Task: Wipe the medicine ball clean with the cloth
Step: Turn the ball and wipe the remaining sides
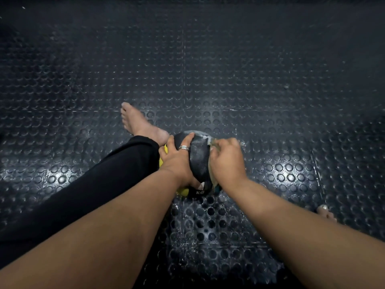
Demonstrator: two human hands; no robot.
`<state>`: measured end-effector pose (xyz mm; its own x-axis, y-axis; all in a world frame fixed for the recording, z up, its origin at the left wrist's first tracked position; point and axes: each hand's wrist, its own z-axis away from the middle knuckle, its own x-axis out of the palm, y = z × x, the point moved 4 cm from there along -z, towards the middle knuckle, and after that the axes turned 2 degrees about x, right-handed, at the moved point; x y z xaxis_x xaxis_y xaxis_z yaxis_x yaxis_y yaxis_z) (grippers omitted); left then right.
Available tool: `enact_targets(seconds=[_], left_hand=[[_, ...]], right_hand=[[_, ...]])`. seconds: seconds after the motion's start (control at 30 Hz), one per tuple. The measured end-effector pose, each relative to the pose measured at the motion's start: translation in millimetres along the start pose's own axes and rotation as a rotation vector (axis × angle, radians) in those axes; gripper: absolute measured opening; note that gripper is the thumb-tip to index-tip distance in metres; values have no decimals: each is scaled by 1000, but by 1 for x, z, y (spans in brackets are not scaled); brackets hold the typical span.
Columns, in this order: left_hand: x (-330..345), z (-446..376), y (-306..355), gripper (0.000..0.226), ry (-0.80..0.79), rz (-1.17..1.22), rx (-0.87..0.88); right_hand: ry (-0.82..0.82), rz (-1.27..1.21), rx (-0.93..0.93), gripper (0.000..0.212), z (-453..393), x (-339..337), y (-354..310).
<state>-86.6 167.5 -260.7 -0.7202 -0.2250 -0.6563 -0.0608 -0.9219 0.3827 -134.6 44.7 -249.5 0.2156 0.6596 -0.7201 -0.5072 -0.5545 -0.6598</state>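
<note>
Medicine ball (199,157), black with yellow patches, on studded rubber floor (250,80), between both hands. Left hand (177,161): fingers (186,140) spread wide and curved over the ball's top left, ring on one finger. Right hand (227,161): fingers curled, pressing a pale cloth (211,174) against the ball's right side; cloth edge visible just below and left of these fingers. Bare foot (139,124) touching the ball beyond the left fingers.

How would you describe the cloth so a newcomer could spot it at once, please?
On the studded black floor mat, find the black-and-yellow medicine ball. The cloth is the pale strip under the right hand, pressed against the ball's right side, lighter than everything nearby.
</note>
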Motion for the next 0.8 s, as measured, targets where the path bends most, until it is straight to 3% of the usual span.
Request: enact_targets(seconds=[0.13, 0.2, 0.3, 0.53, 0.63, 0.8], left_hand=[[11, -11, -6, 142, -5, -4, -15], [15, -14, -8, 143, 24, -56, -4], [16, -14, -7, 141, 16, -76, -5], [14, -8, 1, 141, 5, -5, 17], [20, -13, -5, 142, 27, -30, 24], [21, -14, -3, 142, 59, -109, 30]], right_hand=[[-52, 57, -216, 28, 15, 15, 7], [-1, 49, -82, 27, 3, 7, 28], [-85, 50, 171, 28, -12, 6, 54], [84, -89, 42, 31, 6, 12, 30], [98, -15, -52, 32, 11, 21, 23], [72, 4, 193, 30, -32, 23, 37]])
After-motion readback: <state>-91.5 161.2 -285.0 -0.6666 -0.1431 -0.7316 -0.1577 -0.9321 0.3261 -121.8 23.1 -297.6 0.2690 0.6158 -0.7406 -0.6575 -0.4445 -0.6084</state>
